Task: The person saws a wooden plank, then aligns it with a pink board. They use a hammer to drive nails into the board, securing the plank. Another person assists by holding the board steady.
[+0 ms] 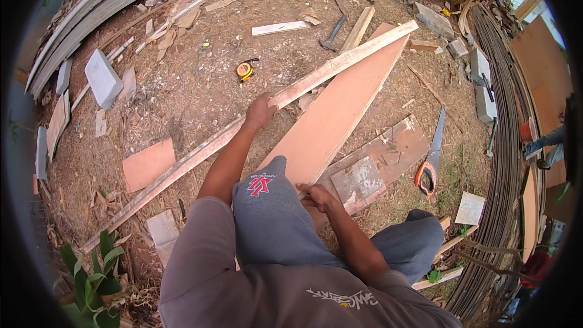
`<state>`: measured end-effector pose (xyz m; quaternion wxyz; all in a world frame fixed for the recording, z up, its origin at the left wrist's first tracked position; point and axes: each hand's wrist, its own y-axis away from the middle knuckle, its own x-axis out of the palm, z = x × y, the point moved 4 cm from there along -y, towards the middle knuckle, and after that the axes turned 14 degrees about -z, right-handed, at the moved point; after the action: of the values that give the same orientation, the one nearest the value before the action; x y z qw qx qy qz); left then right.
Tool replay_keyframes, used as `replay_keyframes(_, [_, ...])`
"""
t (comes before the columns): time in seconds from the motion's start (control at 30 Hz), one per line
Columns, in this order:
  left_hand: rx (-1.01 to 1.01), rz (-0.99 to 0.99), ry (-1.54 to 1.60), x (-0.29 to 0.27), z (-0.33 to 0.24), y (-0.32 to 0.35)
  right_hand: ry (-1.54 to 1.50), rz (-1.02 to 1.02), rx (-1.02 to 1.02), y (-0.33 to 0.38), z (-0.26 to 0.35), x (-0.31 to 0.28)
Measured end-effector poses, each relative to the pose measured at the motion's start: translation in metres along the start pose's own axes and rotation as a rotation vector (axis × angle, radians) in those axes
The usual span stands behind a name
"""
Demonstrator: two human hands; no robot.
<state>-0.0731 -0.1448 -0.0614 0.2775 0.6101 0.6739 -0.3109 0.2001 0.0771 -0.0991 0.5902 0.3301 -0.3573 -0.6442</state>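
A long, pale wooden batten [346,61] runs diagonally from the lower left to the upper right. My left hand [261,111] is closed around it near its middle. Beneath the batten's far end lies a long strip of plywood [340,121], its near end by my knee. My right hand [317,197] grips the plywood's near right edge, its fingers partly hidden. To the right, a handsaw [433,155] with an orange and black handle rests on the ground beside a worn board [398,152] with several nails on it. A yellow tape measure [245,71] lies beyond my left hand.
A hammer [332,33] lies on the ground ahead. Concrete blocks [103,79] and wood offcuts are scattered about. Long boards [91,12] are stacked at the far left, and a long dark stack [501,146] lines the right. Another person's legs [546,146] show at the right edge.
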Motion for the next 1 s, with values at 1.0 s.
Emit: replay_keyframes(1.0, [-0.365,0.355,-0.086,-0.058,0.082,0.178,-0.117,-0.323,-0.168,-0.078,0.08,-0.022])
